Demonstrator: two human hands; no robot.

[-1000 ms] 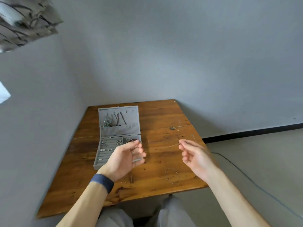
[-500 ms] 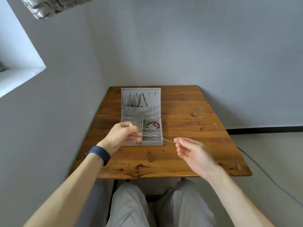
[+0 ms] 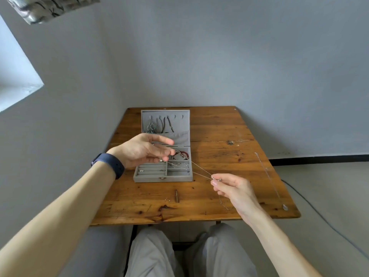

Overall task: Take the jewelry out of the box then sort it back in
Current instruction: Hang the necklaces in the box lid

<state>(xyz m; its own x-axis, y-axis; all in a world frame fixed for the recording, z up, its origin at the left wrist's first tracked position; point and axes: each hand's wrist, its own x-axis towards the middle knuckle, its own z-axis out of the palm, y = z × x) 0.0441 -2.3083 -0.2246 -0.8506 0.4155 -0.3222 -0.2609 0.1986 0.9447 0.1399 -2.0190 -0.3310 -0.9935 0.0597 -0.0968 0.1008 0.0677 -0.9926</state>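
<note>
In the head view, an open grey jewelry box [image 3: 162, 177] lies on the wooden surface [image 3: 219, 156], with its lid flat on the far side.

The left hand [image 3: 139, 150] hovers over the left half of the box, above the ring rows. Its grip is nearly closed: the thumb and the lower fingers are pinched on one end of a thin chain [image 3: 201, 169], where a small pale bead [image 3: 160, 160] hangs. The forefinger is held out straight above the pinch and touches nothing. A dark watch [image 3: 108, 163] sits on this wrist.

The right hand [image 3: 233, 189] is near the front right corner of the box, above the surface. Its grip is closed, thumb against forefinger, on the other end of the same chain. The chain runs in the air from the box to this corner, as two thin strands.

Inside the box, a red bracelet [image 3: 180, 154] lies in the far right compartment.

To the right of the box, well apart, a second necklace [image 3: 267, 175] lies stretched on the surface. In front of the box lie small stud earrings [image 3: 167, 199].
</note>
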